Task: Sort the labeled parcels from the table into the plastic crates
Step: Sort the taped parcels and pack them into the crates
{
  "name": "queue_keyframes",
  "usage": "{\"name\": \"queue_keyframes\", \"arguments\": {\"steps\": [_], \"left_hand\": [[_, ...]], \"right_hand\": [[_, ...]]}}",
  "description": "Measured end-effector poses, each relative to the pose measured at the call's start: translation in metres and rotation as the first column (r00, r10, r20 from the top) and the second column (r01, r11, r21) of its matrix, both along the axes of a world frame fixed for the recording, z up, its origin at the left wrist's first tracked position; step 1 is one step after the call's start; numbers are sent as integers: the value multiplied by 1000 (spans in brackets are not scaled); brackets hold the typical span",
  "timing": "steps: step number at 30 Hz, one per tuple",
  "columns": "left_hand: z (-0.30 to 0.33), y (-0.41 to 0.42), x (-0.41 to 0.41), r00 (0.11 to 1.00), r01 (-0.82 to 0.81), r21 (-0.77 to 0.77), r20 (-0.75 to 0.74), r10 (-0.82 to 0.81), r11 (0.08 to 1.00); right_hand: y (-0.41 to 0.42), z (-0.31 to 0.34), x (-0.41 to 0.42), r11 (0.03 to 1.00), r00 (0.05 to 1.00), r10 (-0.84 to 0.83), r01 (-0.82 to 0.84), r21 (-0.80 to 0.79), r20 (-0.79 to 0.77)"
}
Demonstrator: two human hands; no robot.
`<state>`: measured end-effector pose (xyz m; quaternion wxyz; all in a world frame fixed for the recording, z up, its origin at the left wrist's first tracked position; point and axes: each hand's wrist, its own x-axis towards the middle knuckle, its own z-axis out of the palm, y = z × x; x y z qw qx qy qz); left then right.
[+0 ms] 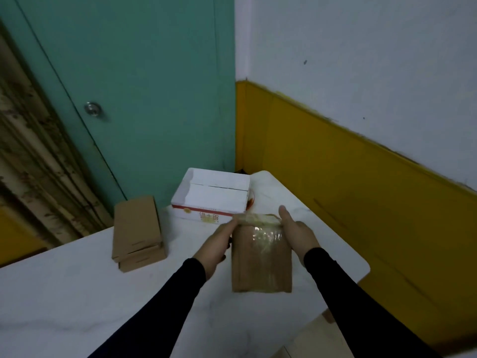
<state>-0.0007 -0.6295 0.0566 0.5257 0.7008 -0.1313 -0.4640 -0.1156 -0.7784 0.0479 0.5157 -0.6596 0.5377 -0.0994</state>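
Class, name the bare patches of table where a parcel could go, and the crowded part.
Bare: the table near-left, below the brown boxes. Crowded: the far end, with the white box and the parcel held by both hands.

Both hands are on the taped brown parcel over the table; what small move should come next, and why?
Probably lift the brown parcel clear of the table: the left hand and right hand already grip its far end on both sides. No crate shows, so its destination is unclear.

I see a flat brown cardboard parcel [260, 257] with glossy clear tape over its far end, held just above the white counter [77, 301]. Two stacked brown cardboard parcels [138, 232] lie well left (slightly offset).
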Motion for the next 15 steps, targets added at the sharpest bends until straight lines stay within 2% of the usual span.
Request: {"name": "queue_keyframes", "arguments": {"steps": [4,7,12,15], "left_hand": [[34,52,22,991,-110,-158,56,120,981],[58,95,36,965,-201,-220,121,231,955],[80,142,62,899,-404,-196,94,427,893],[88,164,78,890,-448,-142,28,456,883]], "right_hand": [[48,33,30,997,970,82,-77,-30,229],[85,49,50,977,918,210,-183,-109,337],[121,66,74,936,819,352,-300,-185,452],[139,74,83,899,747,438,-366,-241,500]]}}
